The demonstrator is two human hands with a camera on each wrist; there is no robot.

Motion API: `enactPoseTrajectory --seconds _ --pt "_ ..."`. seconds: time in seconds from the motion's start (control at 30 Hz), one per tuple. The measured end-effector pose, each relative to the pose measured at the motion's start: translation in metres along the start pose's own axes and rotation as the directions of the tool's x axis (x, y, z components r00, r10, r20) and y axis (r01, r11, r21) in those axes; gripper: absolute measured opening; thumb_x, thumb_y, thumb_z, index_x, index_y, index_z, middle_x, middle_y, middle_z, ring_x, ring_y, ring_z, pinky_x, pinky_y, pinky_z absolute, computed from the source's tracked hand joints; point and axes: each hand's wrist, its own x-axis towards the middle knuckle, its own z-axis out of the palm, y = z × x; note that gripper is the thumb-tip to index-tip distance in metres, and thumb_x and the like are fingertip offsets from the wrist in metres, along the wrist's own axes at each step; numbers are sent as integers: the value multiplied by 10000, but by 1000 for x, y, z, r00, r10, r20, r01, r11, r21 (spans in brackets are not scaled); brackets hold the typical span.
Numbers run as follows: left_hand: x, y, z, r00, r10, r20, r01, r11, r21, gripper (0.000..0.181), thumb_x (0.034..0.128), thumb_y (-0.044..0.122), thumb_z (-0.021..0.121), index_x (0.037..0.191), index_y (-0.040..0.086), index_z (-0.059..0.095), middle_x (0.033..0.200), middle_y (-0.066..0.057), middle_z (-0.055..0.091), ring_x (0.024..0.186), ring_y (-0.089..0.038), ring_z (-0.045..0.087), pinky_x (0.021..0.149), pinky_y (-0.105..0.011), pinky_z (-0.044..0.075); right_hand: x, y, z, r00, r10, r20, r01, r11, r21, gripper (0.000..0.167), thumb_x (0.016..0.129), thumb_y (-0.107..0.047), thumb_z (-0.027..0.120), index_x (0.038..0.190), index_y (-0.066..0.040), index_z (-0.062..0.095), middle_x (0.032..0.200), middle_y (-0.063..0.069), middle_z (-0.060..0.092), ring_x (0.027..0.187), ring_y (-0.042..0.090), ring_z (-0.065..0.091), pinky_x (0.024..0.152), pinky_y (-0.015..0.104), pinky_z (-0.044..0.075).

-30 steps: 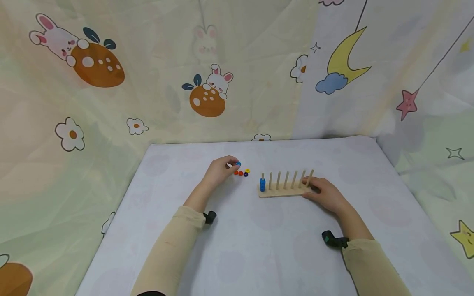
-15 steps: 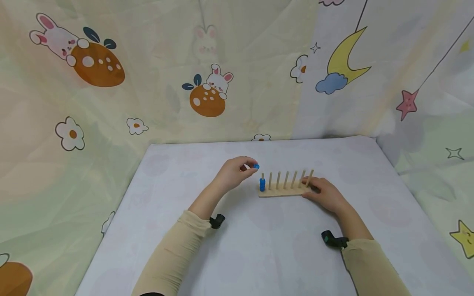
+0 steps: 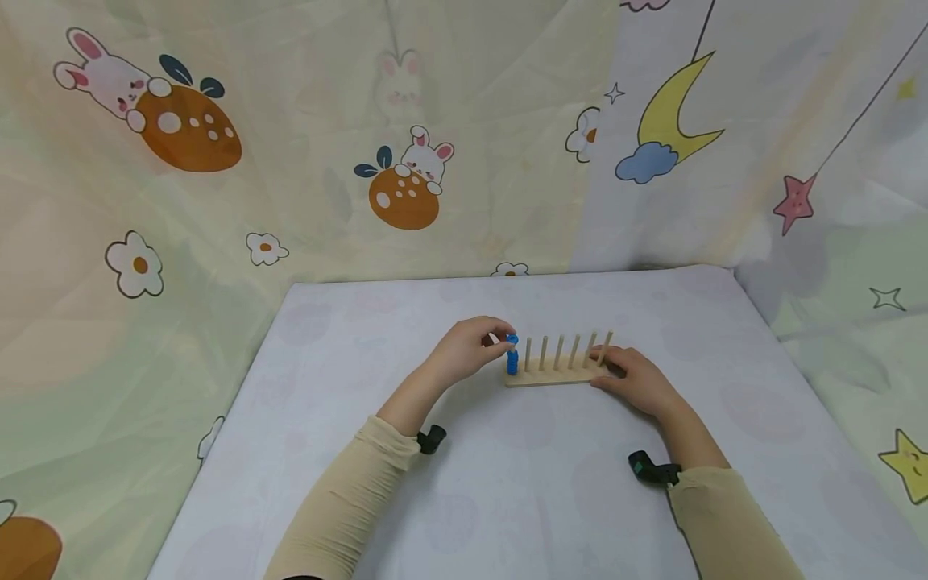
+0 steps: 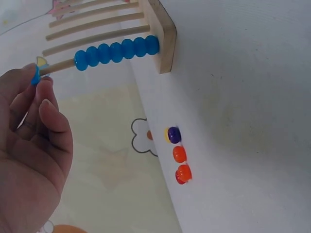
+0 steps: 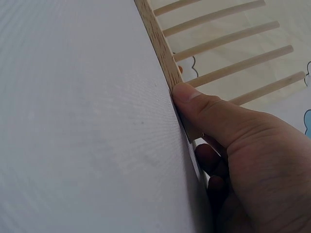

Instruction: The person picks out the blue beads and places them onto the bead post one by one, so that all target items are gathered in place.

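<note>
A wooden peg rack (image 3: 558,374) with a row of upright pegs stands on the table. Several blue beads (image 4: 115,52) are stacked on its leftmost peg. At the tip of that peg my left hand (image 3: 471,350) pinches another blue bead (image 4: 35,75) between thumb and finger; the peg's end meets the bead. My right hand (image 3: 638,379) grips the rack's right end, the thumb (image 5: 194,99) along the front edge and the other fingers partly hidden behind.
Loose beads lie on the white table (image 3: 522,483) left of the rack: orange (image 4: 179,154), dark purple (image 4: 174,135), and others partly hidden. In the head view my left hand covers them. A printed cloth (image 3: 290,161) hangs behind the table.
My left hand has carried the blue bead rightward from beside the loose beads to the top of the leftmost peg. The right hand and the rack have stayed in place.
</note>
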Motion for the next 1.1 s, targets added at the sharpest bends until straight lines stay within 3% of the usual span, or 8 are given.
enactPoseTrajectory --seconds 1.1 --pt "0 -16 21 999 -38 21 39 999 -26 217 959 358 649 1152 262 672 895 100 637 821 -102 580 671 -234 502 0 0 0 1000 -2 -7 3 1000 13 534 893 -409 713 1345 -151 594 1355 159 577 1255 380 488 1053 591 354"
